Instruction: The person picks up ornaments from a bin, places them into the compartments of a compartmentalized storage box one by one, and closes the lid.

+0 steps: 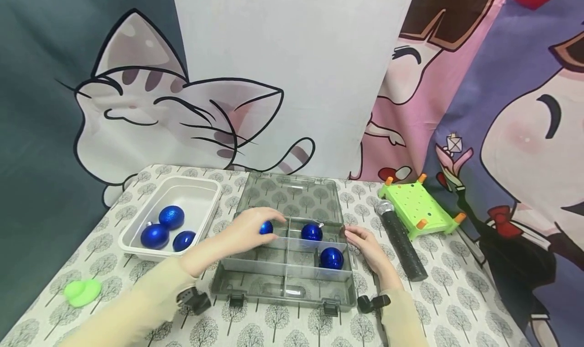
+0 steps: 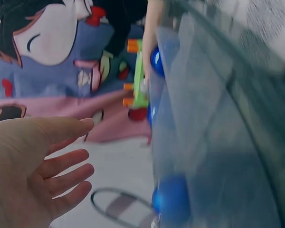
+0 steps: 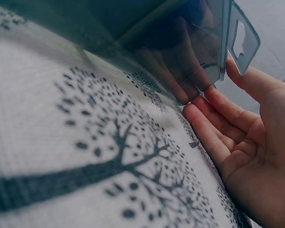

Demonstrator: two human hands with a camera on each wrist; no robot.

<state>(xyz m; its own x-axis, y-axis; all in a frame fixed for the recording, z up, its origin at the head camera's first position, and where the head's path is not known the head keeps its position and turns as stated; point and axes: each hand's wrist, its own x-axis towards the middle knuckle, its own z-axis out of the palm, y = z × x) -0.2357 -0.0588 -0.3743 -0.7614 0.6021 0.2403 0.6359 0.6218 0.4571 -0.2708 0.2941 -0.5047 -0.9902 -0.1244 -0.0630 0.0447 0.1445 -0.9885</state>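
Blue baubles (image 1: 312,233) sit in a divided case (image 1: 255,283) between two open hands

Three baubles are in the smoky clear case at the centre of the frame: one in the back left compartment, one in the back right, and one in the middle right. The case's lid (image 1: 292,200) lies opened away, toward the top of the bench (image 1: 461,311).

The left hand (image 1: 246,228) is over the back left bauble, thumb and fingers well parted and holding nothing; the left wrist view shows it apart from that bauble. The right hand (image 1: 370,248) is at the case's right side, its fingers loosely bent and their tips against the outer wall, the thumb beside a clear tab.

Three more blue baubles lie together in a white tray (image 1: 193,200), left of centre. A bright green duck-shaped toy (image 1: 82,292) sits at lower left. At right, a black microphone (image 1: 403,245) lies beside a green toy table (image 1: 417,205) with orange feet pointing up. A cartoon cat backdrop (image 1: 155,109) fills the upper left.
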